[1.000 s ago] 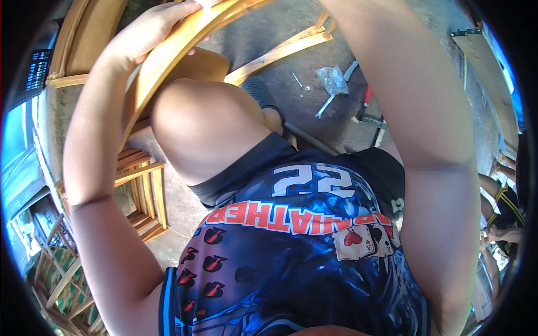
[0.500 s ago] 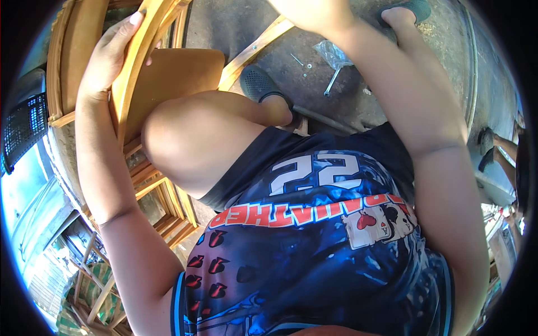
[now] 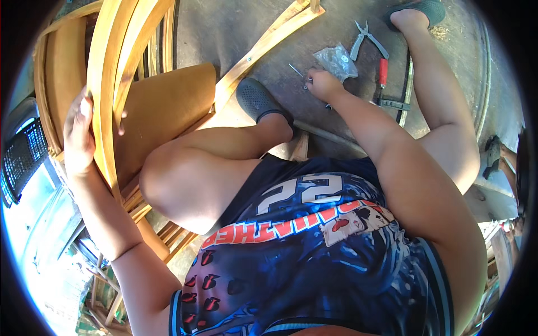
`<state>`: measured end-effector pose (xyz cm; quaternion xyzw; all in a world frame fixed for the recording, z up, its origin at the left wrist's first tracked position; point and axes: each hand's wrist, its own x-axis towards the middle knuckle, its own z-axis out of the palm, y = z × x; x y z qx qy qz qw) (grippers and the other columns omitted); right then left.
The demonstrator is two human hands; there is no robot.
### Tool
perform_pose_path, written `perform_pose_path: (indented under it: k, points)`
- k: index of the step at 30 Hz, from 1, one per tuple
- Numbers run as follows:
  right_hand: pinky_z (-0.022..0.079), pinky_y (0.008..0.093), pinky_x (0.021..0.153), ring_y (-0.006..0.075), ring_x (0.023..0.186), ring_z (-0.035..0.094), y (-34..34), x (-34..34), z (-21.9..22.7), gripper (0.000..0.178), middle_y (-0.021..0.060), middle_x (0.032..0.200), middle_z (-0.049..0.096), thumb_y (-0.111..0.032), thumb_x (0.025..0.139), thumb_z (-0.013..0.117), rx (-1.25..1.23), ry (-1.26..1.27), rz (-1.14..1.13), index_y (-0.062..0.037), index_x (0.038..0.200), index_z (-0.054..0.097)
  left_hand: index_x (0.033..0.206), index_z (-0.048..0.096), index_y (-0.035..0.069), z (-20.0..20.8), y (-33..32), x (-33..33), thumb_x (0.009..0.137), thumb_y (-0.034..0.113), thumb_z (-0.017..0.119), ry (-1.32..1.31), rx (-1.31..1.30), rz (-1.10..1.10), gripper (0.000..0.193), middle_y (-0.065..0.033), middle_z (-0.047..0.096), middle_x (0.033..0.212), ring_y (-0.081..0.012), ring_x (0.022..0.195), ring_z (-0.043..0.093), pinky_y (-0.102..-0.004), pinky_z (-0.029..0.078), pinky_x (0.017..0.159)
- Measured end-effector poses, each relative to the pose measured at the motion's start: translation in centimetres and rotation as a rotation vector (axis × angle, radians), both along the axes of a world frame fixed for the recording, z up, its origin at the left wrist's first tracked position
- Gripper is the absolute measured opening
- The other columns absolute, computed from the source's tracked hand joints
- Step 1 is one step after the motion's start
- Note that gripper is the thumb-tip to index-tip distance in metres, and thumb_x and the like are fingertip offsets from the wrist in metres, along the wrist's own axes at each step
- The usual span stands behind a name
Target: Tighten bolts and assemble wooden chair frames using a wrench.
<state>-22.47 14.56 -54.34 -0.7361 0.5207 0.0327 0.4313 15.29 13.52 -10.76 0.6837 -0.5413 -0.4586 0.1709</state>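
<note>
My left hand (image 3: 81, 134) is wrapped round a curved, light wooden chair rail (image 3: 105, 84), thumb on one side and fingertips showing past the other. Beside it, a brown panel (image 3: 168, 95) is set in the wooden frame. Down at the floor, my right hand (image 3: 324, 85) has its fingers drawn together over some small hardware; what they pinch, if anything, is hidden. A thin bolt (image 3: 295, 70) lies by its fingertips. Under the hand, a wrench is mostly covered. Close by rests a clear plastic bag (image 3: 339, 60) with small metal parts.
Pliers (image 3: 365, 42) with spread handles and a red-handled clamp (image 3: 383, 73) lie on the floor right of the bag. A curved wooden piece (image 3: 252, 53) with a bolt in it slants past my clogged foot (image 3: 260, 101). A black plastic crate (image 3: 23, 162) stands far left.
My right hand has come down from the top of the view to the small hardware on the floor. The pliers and red-handled clamp now show. The rail in my left hand has shifted left.
</note>
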Motion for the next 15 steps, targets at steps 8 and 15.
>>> perform_pose_path:
  k: [8,15]
  points:
    - [0.054,0.052,0.091,0.0411,0.102,0.069,-0.2,-0.3,-4.3,0.021,0.0211,0.102,0.07,-0.016,0.088,0.065,-0.125,-0.06,0.002,-0.0046,0.105,0.068,0.141,0.048,-0.006,-0.2,0.4,3.9,0.098,0.062,0.057,0.039,0.033,0.038,0.081,-0.0198,0.066,0.126,-0.0233,0.086,0.072,-0.0346,0.063,0.062]
    - [0.056,0.0483,0.089,0.0383,0.102,0.069,0.8,-0.6,-4.1,0.017,0.0198,0.108,0.069,-0.013,0.089,0.063,0.014,-0.226,0.141,-0.0054,0.103,0.071,0.136,0.053,-0.005,0.0,-0.2,4.0,0.096,0.066,0.057,0.031,0.067,0.058,0.082,-0.0166,0.069,0.098,-0.0215,0.08,0.072,-0.0314,0.061,0.062]
